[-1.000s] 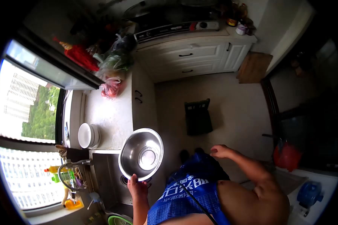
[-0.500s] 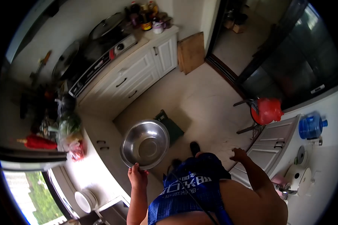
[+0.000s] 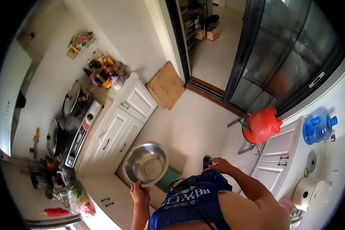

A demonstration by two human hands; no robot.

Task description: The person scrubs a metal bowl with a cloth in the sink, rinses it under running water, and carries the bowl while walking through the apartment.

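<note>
Swung clear of the sink, where it was a second ago, the steel basin (image 3: 146, 163) is now held out over the kitchen floor (image 3: 191, 122), the view having turned toward the sliding door (image 3: 295, 50). The left hand (image 3: 140, 194) grasps the basin at its near rim — thumb over the edge — while the open mouth faces up toward the wearer. Behind the basin, partly hidden by it, shows a green stool (image 3: 168, 180). The right hand (image 3: 220, 165) holds nothing, its fingers loosely bent in front of the blue apron (image 3: 191, 195). Beyond it, a red bag (image 3: 265, 124) rests on a round seat (image 3: 249, 135), near a desk (image 3: 336, 163) bearing a blue water bottle (image 3: 317, 128).
</note>
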